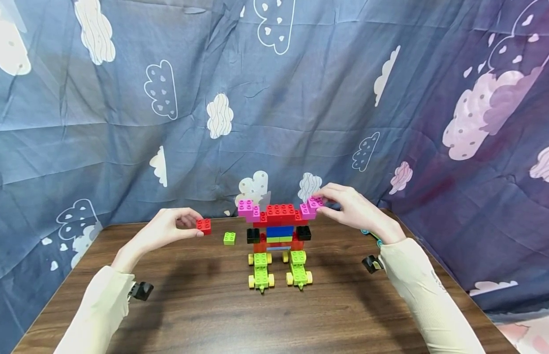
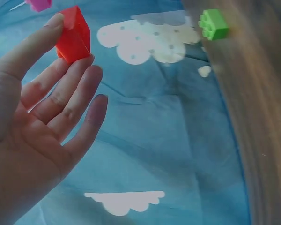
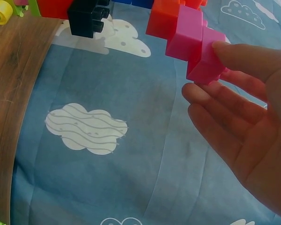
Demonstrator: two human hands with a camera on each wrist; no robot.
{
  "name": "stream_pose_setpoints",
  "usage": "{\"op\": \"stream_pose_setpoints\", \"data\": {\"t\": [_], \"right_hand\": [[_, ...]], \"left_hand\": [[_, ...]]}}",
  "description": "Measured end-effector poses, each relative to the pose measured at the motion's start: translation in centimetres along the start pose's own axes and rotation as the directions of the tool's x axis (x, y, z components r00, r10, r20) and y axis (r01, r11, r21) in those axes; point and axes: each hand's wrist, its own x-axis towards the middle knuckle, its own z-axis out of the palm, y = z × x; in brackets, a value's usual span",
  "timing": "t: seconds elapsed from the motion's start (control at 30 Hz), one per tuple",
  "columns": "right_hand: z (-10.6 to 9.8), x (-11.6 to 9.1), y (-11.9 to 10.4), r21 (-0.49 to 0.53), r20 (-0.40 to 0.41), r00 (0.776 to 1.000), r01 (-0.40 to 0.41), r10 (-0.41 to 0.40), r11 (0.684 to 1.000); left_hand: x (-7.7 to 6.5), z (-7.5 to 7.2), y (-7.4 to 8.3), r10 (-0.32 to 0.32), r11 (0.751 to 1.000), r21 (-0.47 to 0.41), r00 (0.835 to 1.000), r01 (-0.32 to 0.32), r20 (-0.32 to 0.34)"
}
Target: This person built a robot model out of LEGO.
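Pinched between thumb and fingertips, a red toy brick is held by my left hand in the air left of the built figure. My right hand grips a pink brick at the figure's upper right end, its thumb on one face and fingers below. That brick sits against another pink brick. The figure stands upright: red bricks on top, a blue brick in the middle, black bricks at the sides, two green wheeled bases beneath. A stepped pink pair tops its left end.
A small green brick lies on the wooden table between my left hand and the figure. Behind my right wrist a teal piece shows partly. A blue cloth with cloud prints hangs behind the table.
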Motion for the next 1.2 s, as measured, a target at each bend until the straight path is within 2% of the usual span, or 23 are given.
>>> {"op": "stream_pose_setpoints", "data": {"t": [0.27, 0.53, 0.77, 1.03, 1.2], "right_hand": [[0.0, 0.0, 0.0, 0.008, 0.009, 1.0, -0.003, 0.003, 1.0], [0.1, 0.0, 0.1, 0.027, 0.007, 1.0, -0.006, 0.005, 1.0], [0.1, 0.0, 0.2, 0.028, 0.01, 1.0, -0.01, 0.01, 1.0], [0.0, 0.0, 0.1, 0.02, 0.007, 1.0, -0.01, 0.009, 1.0], [0.0, 0.0, 0.0, 0.03, 0.018, 1.0, -0.016, 0.015, 0.999]], "left_hand": [[1.1, -1.9, 1.8, -0.04, 0.999, 0.018, 0.998, 0.041, -0.056], [2.5, -2.9, 3.8, -0.02, 1.0, -0.009, 0.996, 0.02, -0.081], [3.6, -2.9, 5.3, -0.013, 1.0, -0.01, 0.997, 0.012, -0.082], [5.4, -2.6, 7.2, 0.06, 0.998, -0.008, 0.993, -0.061, -0.103], [6.6, -1.9, 8.5, 0.094, 0.995, -0.01, 0.991, -0.095, -0.094]]}}
